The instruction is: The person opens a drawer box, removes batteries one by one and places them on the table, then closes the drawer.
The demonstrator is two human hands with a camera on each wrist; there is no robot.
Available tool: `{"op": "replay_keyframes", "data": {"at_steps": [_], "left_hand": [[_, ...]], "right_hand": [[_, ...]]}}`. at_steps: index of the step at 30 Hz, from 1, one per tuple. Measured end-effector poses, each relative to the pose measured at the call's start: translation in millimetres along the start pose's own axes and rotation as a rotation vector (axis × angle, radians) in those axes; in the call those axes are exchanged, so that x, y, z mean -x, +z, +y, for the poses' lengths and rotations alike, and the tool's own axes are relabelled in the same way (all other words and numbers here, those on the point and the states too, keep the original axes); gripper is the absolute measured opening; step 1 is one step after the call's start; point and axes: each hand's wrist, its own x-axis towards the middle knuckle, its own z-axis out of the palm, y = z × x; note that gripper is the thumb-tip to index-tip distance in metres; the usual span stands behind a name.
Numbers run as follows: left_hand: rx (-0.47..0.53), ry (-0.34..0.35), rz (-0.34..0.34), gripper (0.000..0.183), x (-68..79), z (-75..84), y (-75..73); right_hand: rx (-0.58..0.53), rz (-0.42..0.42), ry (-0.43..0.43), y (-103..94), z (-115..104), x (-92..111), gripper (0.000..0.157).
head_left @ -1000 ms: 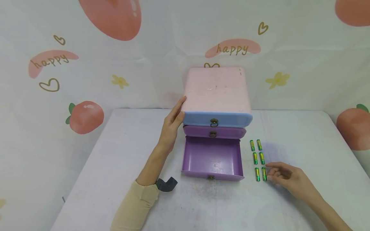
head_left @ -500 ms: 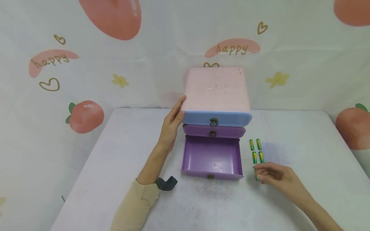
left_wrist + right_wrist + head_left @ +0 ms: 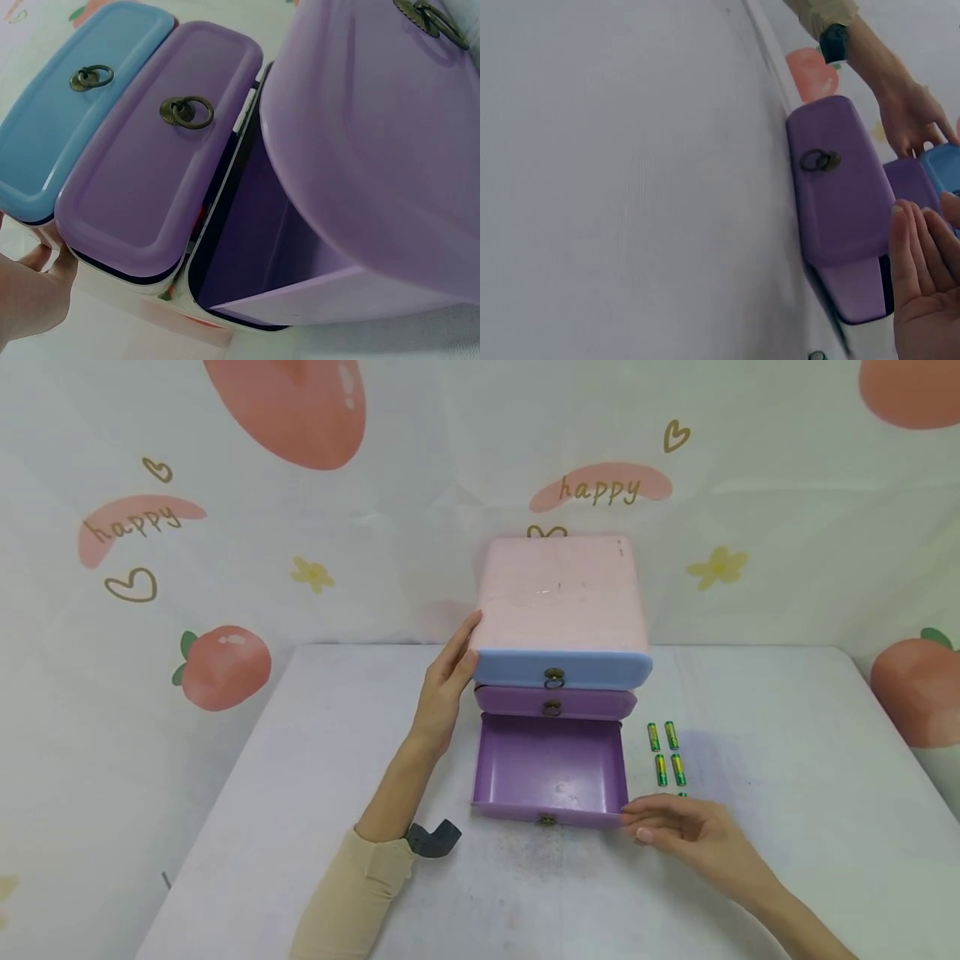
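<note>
A small chest of drawers has a pink top [image 3: 562, 593], a blue upper drawer [image 3: 517, 668] and a purple middle drawer [image 3: 510, 701]. Its purple bottom drawer [image 3: 551, 768] is pulled out, and no item shows inside. My left hand [image 3: 442, 693] rests against the chest's left side, thumb near the blue drawer; the left wrist view shows this hand [image 3: 37, 292] at the lower left. At the front right corner of the bottom drawer, my right hand [image 3: 693, 835] touches it with extended fingertips. In the right wrist view, the right hand's fingers [image 3: 922, 255] are straight.
Several green-and-yellow batteries [image 3: 661, 770] lie in rows right of the bottom drawer, the nearest partly hidden by my right hand. A dark band [image 3: 435, 839] sits at my left wrist. Behind the white table [image 3: 337, 735] hangs a printed cloth [image 3: 420, 485].
My right hand has moved left, from beside the batteries, across the near ones, to the bottom drawer's front right corner. My left hand stays on the chest's side.
</note>
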Motion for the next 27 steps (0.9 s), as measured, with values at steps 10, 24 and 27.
{"op": "replay_keyframes", "data": {"at_steps": [10, 24, 27], "left_hand": [[0.042, -0.018, 0.001, 0.048, -0.4, 0.3, -0.4], [0.025, -0.018, 0.004, 0.048, 1.1, 1.1, 0.0], [0.024, -0.02, 0.004, 0.048, 0.8, 1.2, 0.1]], "right_hand": [[-0.072, -0.103, 0.03, 20.2, 0, -5, 0.037], [-0.165, -0.142, 0.072, 40.5, 16, -10, 0.041], [-0.117, -0.104, 0.116, 45.9, 19, -12, 0.039]]}}
